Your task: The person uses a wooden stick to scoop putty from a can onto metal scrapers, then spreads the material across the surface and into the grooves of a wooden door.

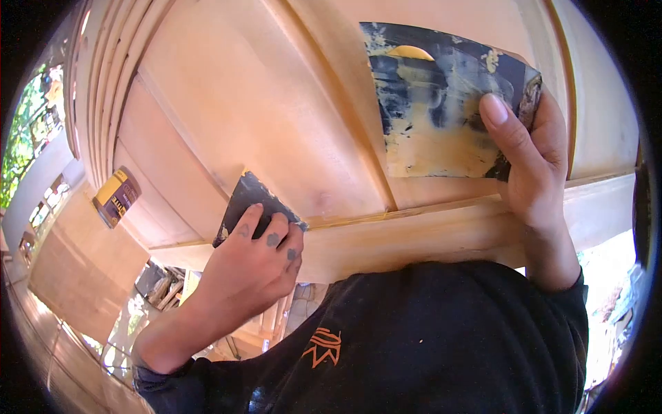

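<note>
My left hand [258, 259] is closed around a small dark putty scraper [254, 200]. The scraper's edge rests against the pale wooden panel [276, 117], close to its near edge. In my right hand [531, 152] is a wider dark flat sheet [441, 103], gripped at its right end with the thumb on top. Smears of yellowish putty cover much of this sheet, and a brighter yellow dab [411, 52] sits near its far edge. It is held above the panel, over a raised strip.
A yellow and dark purple can [116, 196] stands at the left on the wood. Several curved wooden strips [117, 62] run along the far left. The panel's front edge rail [414, 238] lies right before my body. Wood pieces [165, 286] are below at the left.
</note>
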`<state>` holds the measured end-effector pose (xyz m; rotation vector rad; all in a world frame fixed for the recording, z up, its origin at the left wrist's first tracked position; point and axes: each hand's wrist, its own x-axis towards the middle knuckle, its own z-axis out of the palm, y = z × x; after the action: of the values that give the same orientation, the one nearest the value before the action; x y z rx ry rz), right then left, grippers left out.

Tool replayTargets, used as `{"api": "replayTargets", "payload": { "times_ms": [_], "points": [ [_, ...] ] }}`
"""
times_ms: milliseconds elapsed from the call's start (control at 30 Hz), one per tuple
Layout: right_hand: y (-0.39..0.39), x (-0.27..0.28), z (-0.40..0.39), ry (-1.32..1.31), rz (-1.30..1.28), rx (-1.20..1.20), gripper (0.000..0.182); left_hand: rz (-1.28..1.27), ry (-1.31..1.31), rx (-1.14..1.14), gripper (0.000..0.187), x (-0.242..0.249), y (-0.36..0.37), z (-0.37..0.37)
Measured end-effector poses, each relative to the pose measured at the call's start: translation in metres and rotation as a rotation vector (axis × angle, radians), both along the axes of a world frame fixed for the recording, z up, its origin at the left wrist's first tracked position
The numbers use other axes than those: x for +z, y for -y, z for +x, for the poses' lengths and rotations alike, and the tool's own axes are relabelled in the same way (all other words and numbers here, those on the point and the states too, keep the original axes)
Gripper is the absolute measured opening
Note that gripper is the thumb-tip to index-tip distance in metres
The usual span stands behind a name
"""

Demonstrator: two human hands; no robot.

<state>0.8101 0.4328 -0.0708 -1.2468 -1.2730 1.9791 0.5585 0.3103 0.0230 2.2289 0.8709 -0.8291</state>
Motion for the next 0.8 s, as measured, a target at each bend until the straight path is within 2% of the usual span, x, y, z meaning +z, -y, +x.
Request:
{"api": "replayTargets", "payload": {
  "times_ms": [133,167,267,333,367,467,500,533,600,700,800],
  "points": [
    [0.003,0.001,-0.006,-0.066,-0.062,0.0,0.035,0.008,-0.021,-0.034,0.026,0.003,0.011,-0.024],
    [0.003,0.002,-0.007,-0.092,-0.077,0.01,0.036,-0.03,-0.092,-0.087,0.026,0.006,0.009,-0.028],
    [0.007,0.003,-0.011,-0.146,-0.09,-0.022,0.035,0.084,-0.102,0.232,0.028,0.019,0.0,-0.046],
    [0.007,0.003,-0.013,-0.185,-0.146,-0.044,0.031,0.344,-0.023,0.451,0.031,0.036,-0.014,-0.042],
    [0.007,0.004,-0.014,-0.204,-0.174,-0.05,0.029,0.446,0.083,0.586,0.03,0.04,-0.018,-0.032],
    [0.009,0.005,-0.015,-0.271,-0.304,-0.103,0.029,0.52,0.491,0.998,0.026,0.021,-0.006,0.001],
    [0.009,0.006,-0.014,-0.34,-0.354,-0.124,0.029,0.55,0.572,0.999,0.025,0.012,-0.005,0.015],
    [0.009,0.008,-0.014,-0.358,-0.395,-0.127,0.029,0.678,0.613,0.929,0.032,-0.002,-0.007,0.027],
    [0.008,0.01,-0.015,-0.4,-0.476,-0.131,0.029,0.899,0.643,0.861,0.033,-0.017,-0.01,0.052],
    [0.008,0.01,-0.014,-0.5,-0.563,-0.155,0.029,1.113,0.703,0.834,0.036,-0.067,0.0,0.069],
    [0.001,0.02,-0.004,-0.616,-0.564,-0.142,0.028,0.915,0.415,0.81,0.039,-0.075,0.017,0.051]
  ]
}}
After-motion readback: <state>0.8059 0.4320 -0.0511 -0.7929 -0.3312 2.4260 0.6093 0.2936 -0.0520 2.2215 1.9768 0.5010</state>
